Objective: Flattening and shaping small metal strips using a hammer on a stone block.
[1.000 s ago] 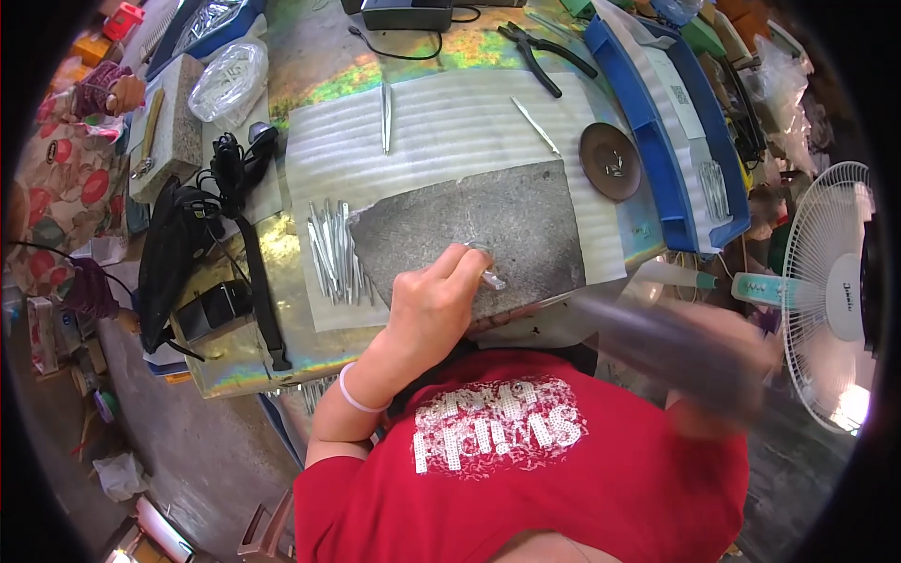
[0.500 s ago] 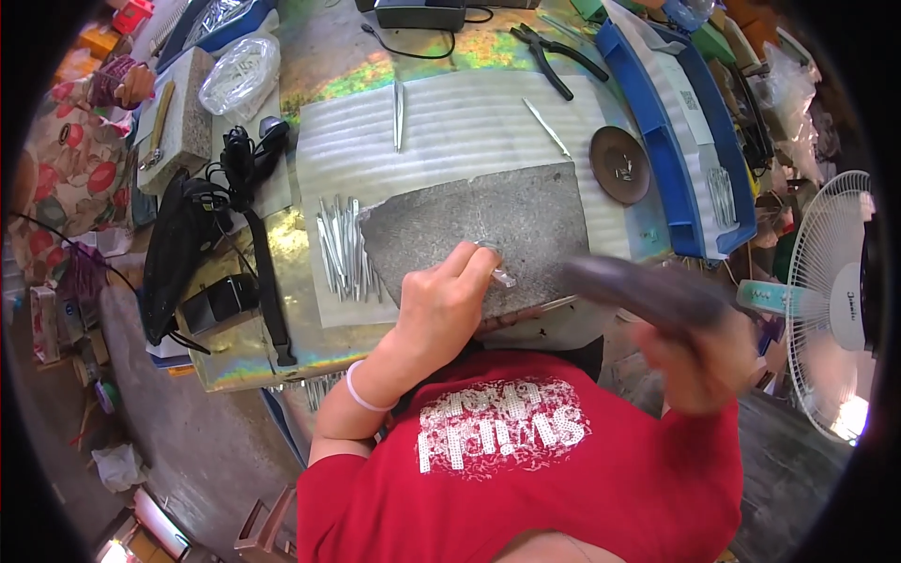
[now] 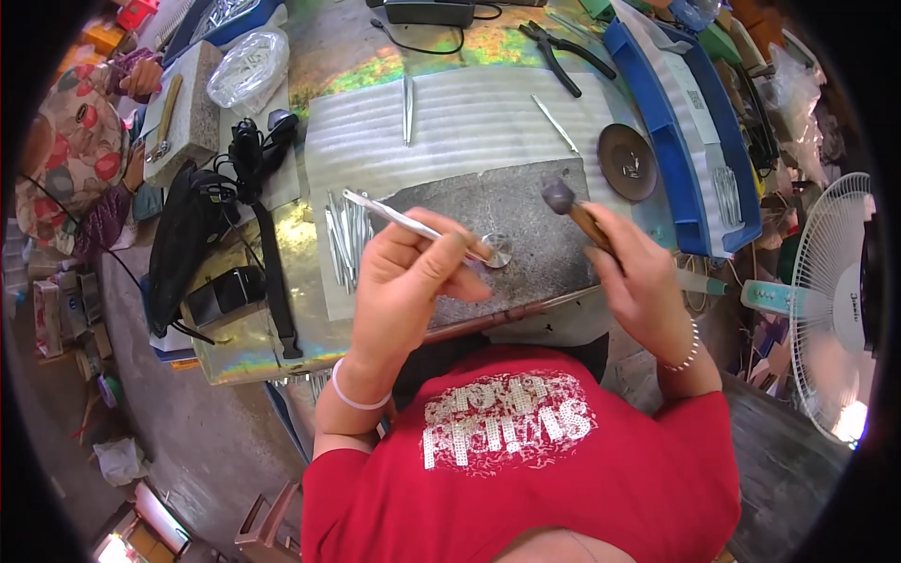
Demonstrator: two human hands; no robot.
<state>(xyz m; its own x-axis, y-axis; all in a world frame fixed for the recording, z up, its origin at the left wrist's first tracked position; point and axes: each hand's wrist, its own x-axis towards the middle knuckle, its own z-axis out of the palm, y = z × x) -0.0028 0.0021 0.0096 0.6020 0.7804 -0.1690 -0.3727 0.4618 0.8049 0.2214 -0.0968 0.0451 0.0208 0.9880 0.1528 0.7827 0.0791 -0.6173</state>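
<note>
A slim silver metal strip (image 3: 392, 216) is pinched in my left hand (image 3: 404, 281), pointing up and left over the slab's edge. Its lower end meets a small shiny round piece (image 3: 497, 251) on the grey stone slab (image 3: 535, 225); whether the two are joined I cannot tell. My right hand (image 3: 638, 272) is wrapped round the wooden handle of a hammer (image 3: 559, 197), its dark head raised over the slab's right side. Several similar silver strips (image 3: 345, 239) lie in a bunch left of the slab.
Beyond the slab, pliers (image 3: 560, 56), a brown round dish (image 3: 627, 162) and loose strips (image 3: 407, 111) lie on the table. A blue tray (image 3: 671, 150) stands right, near a white fan (image 3: 835, 300). A black bag (image 3: 183, 249) lies left. Another person's hand (image 3: 141, 80) shows far left.
My left hand has lifted and turned, bringing the strip from the slab up to point left. The hammer has swung left and forward, from beside my shoulder to over the slab.
</note>
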